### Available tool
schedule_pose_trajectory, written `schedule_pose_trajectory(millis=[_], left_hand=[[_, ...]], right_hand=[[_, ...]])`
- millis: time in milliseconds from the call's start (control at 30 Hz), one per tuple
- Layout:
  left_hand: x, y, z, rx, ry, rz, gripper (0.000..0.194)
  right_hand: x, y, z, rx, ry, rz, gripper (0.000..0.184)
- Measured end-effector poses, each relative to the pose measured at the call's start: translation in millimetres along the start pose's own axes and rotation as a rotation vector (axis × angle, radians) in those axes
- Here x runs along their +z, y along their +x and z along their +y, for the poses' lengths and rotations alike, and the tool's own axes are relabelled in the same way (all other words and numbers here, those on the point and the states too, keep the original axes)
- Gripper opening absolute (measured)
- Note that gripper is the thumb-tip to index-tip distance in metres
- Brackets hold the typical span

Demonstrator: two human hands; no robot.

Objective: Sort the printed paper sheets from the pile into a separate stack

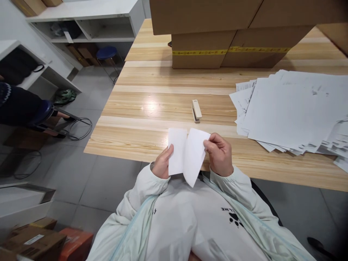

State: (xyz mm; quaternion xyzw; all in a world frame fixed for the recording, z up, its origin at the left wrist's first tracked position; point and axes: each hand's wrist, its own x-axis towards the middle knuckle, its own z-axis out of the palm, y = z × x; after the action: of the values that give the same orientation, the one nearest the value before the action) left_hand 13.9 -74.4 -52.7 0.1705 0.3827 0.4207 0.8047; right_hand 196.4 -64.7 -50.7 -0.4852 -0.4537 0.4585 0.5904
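White paper [177, 154], folded or stacked like a small booklet, is spread in two leaves over the table's front edge. My left hand [164, 162] grips its left leaf, thumb on top. At the upper right corner of the other leaf, my right hand [219, 154] pinches the paper between thumb and fingers. The leaves look blank on the sides facing me. A cream stapler [196, 110] lies on the table just beyond the paper, touched by neither hand.
On the wooden table [130, 105], a spread pile of printed sheets [293, 108] lies to the right. Cardboard boxes [201, 49] with yellow tape stand stacked at the back. A person sits on a stool [43, 110] at the left; another blue stool [106, 53] stands near white shelves [108, 30].
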Motion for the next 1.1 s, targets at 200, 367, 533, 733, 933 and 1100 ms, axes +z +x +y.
schedule_pose_trajectory(millis=[200, 367, 533, 733, 933, 1100], left_hand=[[-5.8, -3.1, 8.6, 0.037, 0.061, -0.089, 0.066], [9.8, -3.4, -1.1, 0.307, 0.346, 0.013, 0.064], [26.0, -0.6, -2.8, 0.364, 0.614, -0.122, 0.070], [24.7, 4.0, -13.4, 0.261, 0.386, -0.224, 0.068], [31.7, -1.2, -10.5, 0.087, 0.135, -0.258, 0.079], [25.5, -0.7, -4.9, -0.097, 0.183, -0.190, 0.053]], right_hand=[[-20.2, 7.2, -13.7, -0.092, -0.114, 0.103, 0.020], [-5.1, 7.3, -30.0, -0.206, -0.544, 0.049, 0.018], [20.3, 8.8, -30.1, -0.295, -0.621, -0.053, 0.018], [26.8, 8.8, -32.2, -0.214, -0.530, -0.126, 0.017], [27.3, 4.1, -31.4, -0.191, -0.433, -0.198, 0.023], [18.1, 4.5, -30.3, -0.191, -0.382, -0.242, 0.025]])
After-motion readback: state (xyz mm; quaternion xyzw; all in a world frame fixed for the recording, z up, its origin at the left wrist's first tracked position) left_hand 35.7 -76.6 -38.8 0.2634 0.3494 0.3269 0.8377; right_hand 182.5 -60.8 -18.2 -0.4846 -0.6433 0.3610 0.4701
